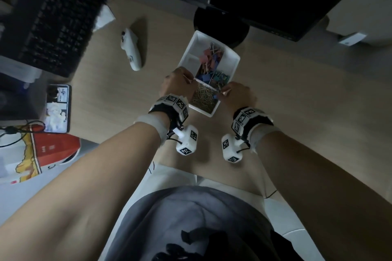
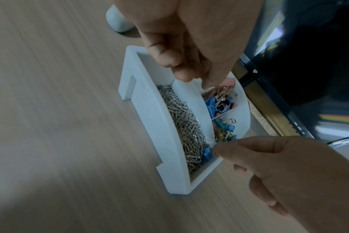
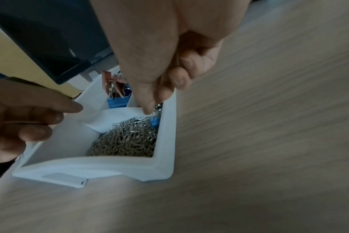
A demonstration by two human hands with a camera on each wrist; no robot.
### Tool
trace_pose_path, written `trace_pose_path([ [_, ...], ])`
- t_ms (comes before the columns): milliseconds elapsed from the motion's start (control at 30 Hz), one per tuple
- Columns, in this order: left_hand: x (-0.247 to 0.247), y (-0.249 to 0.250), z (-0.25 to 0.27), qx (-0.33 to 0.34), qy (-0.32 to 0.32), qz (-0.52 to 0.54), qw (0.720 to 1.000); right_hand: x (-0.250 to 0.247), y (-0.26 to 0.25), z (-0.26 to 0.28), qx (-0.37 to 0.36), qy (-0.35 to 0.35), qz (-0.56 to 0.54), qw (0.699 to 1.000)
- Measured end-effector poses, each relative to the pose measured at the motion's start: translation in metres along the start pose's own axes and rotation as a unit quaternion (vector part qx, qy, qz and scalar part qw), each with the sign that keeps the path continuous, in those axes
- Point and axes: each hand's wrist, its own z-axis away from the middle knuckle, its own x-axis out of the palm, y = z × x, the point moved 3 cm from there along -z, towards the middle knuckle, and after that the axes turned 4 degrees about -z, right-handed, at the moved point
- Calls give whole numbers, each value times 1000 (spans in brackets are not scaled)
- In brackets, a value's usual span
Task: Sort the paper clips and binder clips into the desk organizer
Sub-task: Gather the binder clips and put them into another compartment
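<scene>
The white desk organizer [image 1: 232, 63] stands mid-desk. Its near compartment holds a heap of silver paper clips [image 2: 185, 126], and the far compartments hold coloured binder clips [image 2: 219, 100]. One small blue binder clip [image 3: 154, 123] lies among the paper clips at the right wall. My right hand [image 3: 151, 107] pinches its wire handle between thumb and fingertips. My left hand [image 2: 191, 78] hovers at the organizer's left side with its curled fingertips on the wall by the divider. I cannot make out anything else in that hand.
A white game controller [image 1: 131, 51] lies left of the organizer and a black keyboard [image 1: 53, 17] sits beyond it. A monitor's round base [image 1: 220, 25] stands just behind the organizer. A phone [image 1: 57, 108] and a red-and-yellow package [image 1: 42, 150] lie at the near left.
</scene>
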Motion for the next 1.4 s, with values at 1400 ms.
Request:
trace_pose_path([
  [1400, 18, -182, 58, -278, 10, -65, 958, 22, -53, 41, -147, 91, -56, 983],
])
